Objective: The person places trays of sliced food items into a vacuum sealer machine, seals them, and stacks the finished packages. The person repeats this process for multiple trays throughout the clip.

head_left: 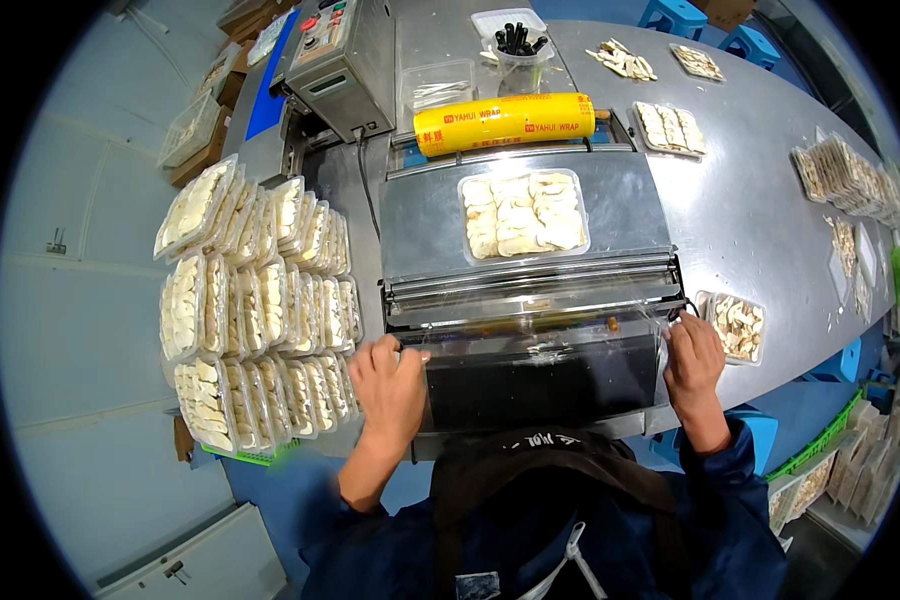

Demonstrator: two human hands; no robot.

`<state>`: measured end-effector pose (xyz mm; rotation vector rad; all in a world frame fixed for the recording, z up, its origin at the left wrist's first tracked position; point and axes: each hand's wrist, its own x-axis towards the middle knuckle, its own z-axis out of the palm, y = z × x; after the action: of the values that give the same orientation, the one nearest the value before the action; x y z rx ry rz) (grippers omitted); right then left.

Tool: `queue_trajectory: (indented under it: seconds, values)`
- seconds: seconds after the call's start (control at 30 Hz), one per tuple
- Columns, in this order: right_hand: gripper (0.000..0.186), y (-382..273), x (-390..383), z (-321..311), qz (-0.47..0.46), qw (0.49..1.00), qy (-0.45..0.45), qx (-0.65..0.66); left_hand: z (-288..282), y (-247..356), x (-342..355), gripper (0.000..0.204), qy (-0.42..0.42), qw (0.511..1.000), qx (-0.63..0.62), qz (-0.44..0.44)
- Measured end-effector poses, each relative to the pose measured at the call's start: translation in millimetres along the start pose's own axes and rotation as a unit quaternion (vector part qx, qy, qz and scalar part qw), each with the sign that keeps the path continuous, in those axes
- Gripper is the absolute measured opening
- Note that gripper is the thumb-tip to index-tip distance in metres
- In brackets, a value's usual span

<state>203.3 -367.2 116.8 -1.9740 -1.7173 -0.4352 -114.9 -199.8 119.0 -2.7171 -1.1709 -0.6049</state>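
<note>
A sheet of clear cling film (545,325) stretches across the front of the wrapping machine. My left hand (385,385) is closed at the film's left corner, fingertips curled. At the opposite corner my right hand (694,358) pinches the film's edge. Beyond the film, a clear tray of pale sliced mushrooms (525,215) rests on the metal plate (420,225) of the machine. Behind it lies the yellow film roll (505,122). Below the film is the black front plate (545,390). Just right of my right hand sits a small tray of mushroom pieces (738,328).
Stacked packed trays (255,305) stand close on the left. At the back are a control box (342,60) with a cable and a tub of black-handled tools (523,65). More trays (670,128) and stacked trays (850,175) occupy the steel table (740,230) to the right.
</note>
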Motion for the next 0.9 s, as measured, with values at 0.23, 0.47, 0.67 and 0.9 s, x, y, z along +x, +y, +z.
queue_trajectory:
  seconds: [0.23, 0.47, 0.67, 0.9]
  values:
    - [0.012, -23.1, -12.0, -78.0, 0.097, 0.995, -0.022, 0.032, -62.3, -1.3, -39.8, 0.009, 0.033, 0.999, -0.013, -0.026]
    - [0.017, 13.8, 123.7, -21.7, 0.392, 0.685, 0.079, 0.609, -49.4, -26.6, 99.0, 0.031, -0.069, 0.79, -0.489, -0.364]
    - [0.021, 90.0, 218.1, 175.7, 0.317, 0.764, -0.027, 0.562, 116.2, -73.7, 236.6, 0.047, -0.02, 0.722, -0.648, -0.239]
    - [0.024, 86.6, 132.9, 210.2, -0.019, 0.954, -0.156, 0.255, 205.7, -73.1, 154.9, 0.037, -0.16, 0.942, -0.289, 0.059]
